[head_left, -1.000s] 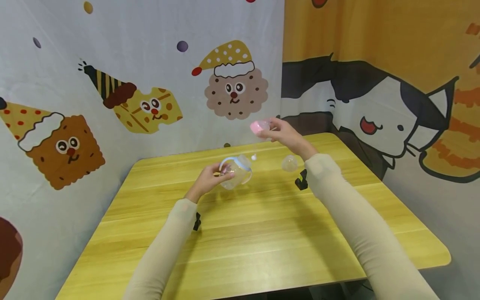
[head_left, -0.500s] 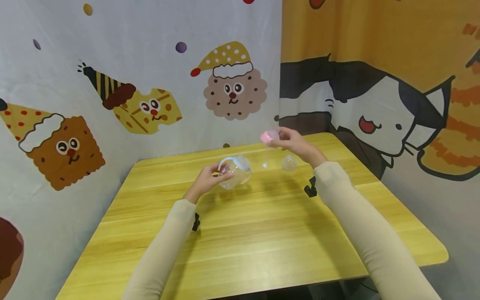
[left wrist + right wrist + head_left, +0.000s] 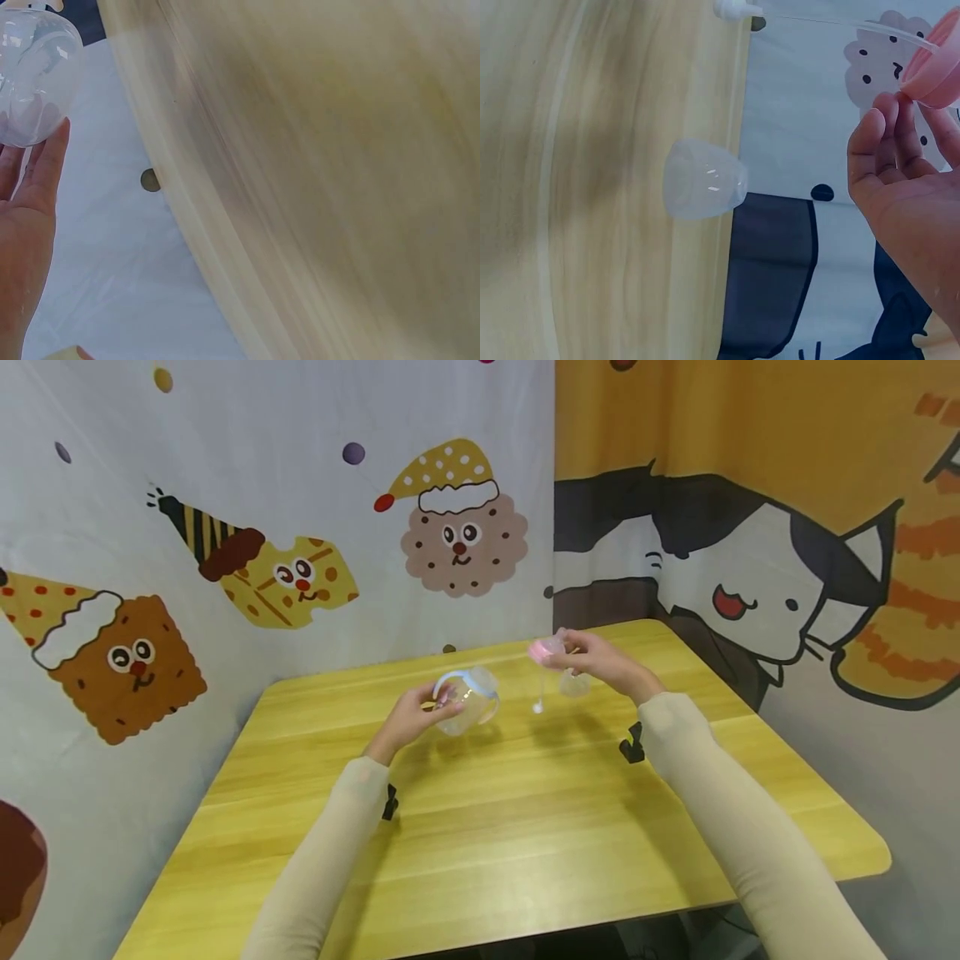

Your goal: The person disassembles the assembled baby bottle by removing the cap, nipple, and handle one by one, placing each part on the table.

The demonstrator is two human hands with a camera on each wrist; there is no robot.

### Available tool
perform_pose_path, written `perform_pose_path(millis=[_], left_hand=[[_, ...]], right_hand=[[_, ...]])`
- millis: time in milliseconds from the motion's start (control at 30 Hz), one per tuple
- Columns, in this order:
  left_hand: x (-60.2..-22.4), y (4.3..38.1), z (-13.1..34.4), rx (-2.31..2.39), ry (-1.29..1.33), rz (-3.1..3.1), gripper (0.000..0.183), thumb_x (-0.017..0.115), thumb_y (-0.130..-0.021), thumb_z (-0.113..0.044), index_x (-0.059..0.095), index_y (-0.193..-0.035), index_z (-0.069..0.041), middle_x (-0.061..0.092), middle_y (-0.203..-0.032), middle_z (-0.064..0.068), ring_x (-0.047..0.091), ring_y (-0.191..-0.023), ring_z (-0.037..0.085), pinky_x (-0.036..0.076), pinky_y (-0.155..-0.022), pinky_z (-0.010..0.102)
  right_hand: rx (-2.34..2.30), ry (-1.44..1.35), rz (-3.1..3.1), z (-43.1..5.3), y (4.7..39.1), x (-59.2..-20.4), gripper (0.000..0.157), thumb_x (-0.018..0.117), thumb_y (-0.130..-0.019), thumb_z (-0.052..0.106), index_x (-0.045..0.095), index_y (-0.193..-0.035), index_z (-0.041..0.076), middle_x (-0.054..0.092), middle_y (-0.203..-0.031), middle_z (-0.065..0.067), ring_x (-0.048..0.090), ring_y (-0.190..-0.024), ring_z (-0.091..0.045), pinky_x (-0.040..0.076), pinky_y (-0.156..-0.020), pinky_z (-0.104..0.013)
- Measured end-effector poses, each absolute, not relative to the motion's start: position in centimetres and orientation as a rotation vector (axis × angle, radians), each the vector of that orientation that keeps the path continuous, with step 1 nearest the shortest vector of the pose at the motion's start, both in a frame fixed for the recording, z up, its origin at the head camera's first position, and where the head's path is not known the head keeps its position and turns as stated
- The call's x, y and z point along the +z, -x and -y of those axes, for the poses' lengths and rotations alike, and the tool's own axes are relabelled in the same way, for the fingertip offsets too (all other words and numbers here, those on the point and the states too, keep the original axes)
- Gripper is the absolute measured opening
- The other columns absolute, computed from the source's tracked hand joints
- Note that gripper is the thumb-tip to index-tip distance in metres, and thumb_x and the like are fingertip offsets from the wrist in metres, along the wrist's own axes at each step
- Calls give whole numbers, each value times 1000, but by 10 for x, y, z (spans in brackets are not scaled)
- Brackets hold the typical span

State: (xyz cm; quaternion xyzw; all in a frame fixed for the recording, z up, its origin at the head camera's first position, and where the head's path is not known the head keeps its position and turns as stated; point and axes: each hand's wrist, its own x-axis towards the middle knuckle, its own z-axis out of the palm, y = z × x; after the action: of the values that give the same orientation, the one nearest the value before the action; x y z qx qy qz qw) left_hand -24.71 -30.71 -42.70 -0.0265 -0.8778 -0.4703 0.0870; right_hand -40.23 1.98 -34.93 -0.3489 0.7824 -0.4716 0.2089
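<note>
My left hand (image 3: 408, 722) holds a clear baby bottle (image 3: 459, 717) with a pale blue handle ring (image 3: 470, 679) around its upper part. The bottle leans to the right above the table, and its rounded bottom (image 3: 34, 97) shows in the left wrist view. With my right hand (image 3: 603, 664) I grip a pink screw ring (image 3: 540, 650) with a clear top. From the ring hangs a thin straw (image 3: 840, 21) ending in a small white weight (image 3: 537, 707). A clear domed cap (image 3: 703, 180) rests on the table, partly behind the right hand in the head view.
The yellow wood-grain table (image 3: 480, 827) has its far edge against a cartoon-printed curtain (image 3: 300, 460). Dark fittings (image 3: 632, 745) hang below each wrist, close to the tabletop.
The right hand has moved right and lower with the pink ring and its dangling straw, coming nearer the clear cap. The left hand and bottle have stayed nearly in place.
</note>
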Motion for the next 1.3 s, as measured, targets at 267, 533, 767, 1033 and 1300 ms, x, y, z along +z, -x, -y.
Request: perform_pose_path(millis=[267, 533, 767, 1033, 1300], left_hand=[[-429, 247, 310, -1403, 78, 2605, 39, 70, -80, -51, 62, -98, -17, 64, -111, 1, 60, -108, 22, 54, -82, 37], [-430, 249, 313, -1396, 80, 2602, 39, 70, -80, -51, 63, -101, -18, 63, -117, 1, 58, -109, 19, 53, -85, 37], [-430, 247, 314, -1413, 76, 2608, 41, 70, -80, -51, 61, -98, -15, 64, -116, 7, 59, -110, 23, 54, -82, 36], [-425, 242, 318, -1404, 0, 2619, 53, 69, -79, -55, 61, -118, -20, 61, -125, -1, 58, -116, 24, 54, -87, 39], [-423, 239, 321, -1377, -18, 2619, 46, 68, -79, -57, 62, -109, -24, 61, -125, -2, 58, -115, 22, 54, -87, 39]], right_hand=[[-1294, 953, -2137, -23, 396, -347, 33, 62, -91, 35, 56, -111, 11, 53, -99, -8, 47, -89, -24, 44, -72, -35], [-1203, 943, -2200, -23, 408, -364, 40, 63, -87, 45, 58, -113, 14, 58, -107, -6, 49, -96, -24, 43, -76, -34], [-1149, 949, -2195, -24, 408, -370, 42, 63, -86, 50, 59, -110, 16, 56, -97, -3, 47, -87, -20, 40, -70, -31], [-1100, 901, -2234, -24, 411, -374, 49, 64, -82, 57, 57, -111, 18, 58, -105, -4, 49, -93, -22, 42, -74, -32], [-1129, 866, -2258, -20, 408, -371, 48, 65, -84, 52, 57, -111, 13, 57, -112, -8, 50, -103, -27, 43, -82, -31]])
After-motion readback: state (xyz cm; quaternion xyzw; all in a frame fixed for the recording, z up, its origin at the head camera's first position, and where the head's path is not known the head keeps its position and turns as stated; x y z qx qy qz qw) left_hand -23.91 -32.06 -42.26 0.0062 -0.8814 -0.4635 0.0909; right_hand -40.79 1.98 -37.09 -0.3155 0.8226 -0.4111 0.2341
